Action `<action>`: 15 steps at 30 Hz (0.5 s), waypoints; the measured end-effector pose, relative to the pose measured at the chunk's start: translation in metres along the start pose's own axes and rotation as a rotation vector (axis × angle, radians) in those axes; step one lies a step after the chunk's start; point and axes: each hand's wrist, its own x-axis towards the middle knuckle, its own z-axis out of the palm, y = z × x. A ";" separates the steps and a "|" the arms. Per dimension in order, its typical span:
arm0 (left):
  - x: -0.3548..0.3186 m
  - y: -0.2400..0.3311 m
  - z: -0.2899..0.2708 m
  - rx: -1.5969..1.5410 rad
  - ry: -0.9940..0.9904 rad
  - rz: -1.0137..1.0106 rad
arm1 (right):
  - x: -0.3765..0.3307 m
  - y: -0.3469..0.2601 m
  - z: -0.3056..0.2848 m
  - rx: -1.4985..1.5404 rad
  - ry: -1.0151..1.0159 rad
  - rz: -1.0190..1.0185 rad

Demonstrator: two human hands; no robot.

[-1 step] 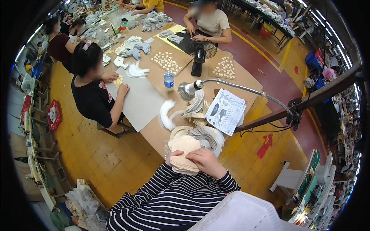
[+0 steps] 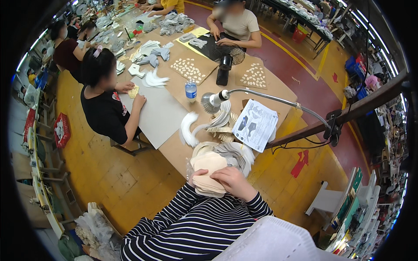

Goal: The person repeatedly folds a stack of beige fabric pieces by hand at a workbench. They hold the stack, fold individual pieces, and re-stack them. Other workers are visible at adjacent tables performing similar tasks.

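Note:
Close in front of my body I hold a stack of cream-coloured cut pieces [image 2: 209,164], flat and rounded in outline, several layers thick. My left hand [image 2: 196,177] is closed on the stack's left edge, with its thumb over the top. Across the right side, my right hand [image 2: 233,180] has its fingers bent together on the upper layers; whether one layer is pinched apart cannot be made out. Just beyond the stack, more cream pieces [image 2: 203,147] and grey curved pieces [image 2: 235,153] lie piled at the table's near corner, partly hidden by the held stack.
On the brown-topped table [image 2: 172,152] are white curved strips [image 2: 188,128], a lamp [image 2: 211,102] on a bendable neck, printed sheets [image 2: 256,124], a water bottle [image 2: 190,91] and a small fan [image 2: 224,65]. A co-worker [image 2: 102,102] sits at the left, another [image 2: 237,26] at the far side.

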 end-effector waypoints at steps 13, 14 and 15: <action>0.042 -0.007 0.036 0.270 0.152 -0.346 | -0.088 -0.004 0.012 -0.035 0.372 0.218; 0.044 -0.016 0.043 0.272 0.151 -0.320 | -0.090 -0.007 0.005 0.013 0.347 0.180; 0.063 -0.035 0.058 0.336 0.134 -0.405 | -0.108 -0.005 0.003 0.009 0.429 0.174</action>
